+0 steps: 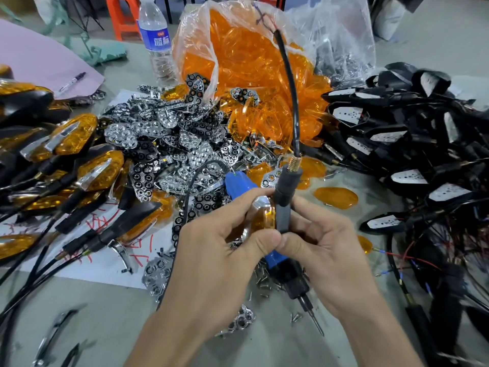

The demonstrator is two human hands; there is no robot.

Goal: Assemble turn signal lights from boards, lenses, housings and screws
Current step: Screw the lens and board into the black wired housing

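My left hand (225, 242) and my right hand (322, 242) together grip one turn signal light (264, 215) at centre, its amber lens and chrome trim showing between my fingers. Its black stem (284, 197) with a brass thread points up, and its black cable (291, 88) rises toward the bag. A blue electric screwdriver (288, 276) lies under my hands, bit pointing down right. Loose screws (267, 282) are scattered beneath. A heap of chrome reflectors (169, 144) lies behind. Black housings with white boards (397, 144) are piled at right.
A clear plastic bag of amber lenses (251, 62) stands at the back centre, beside a water bottle (156, 41). Finished lights (76, 160) with cables lie at left on white paper (105, 260). A marker pen (72, 81) rests on a pink sheet. Chrome clips (55, 337) lie near the front left.
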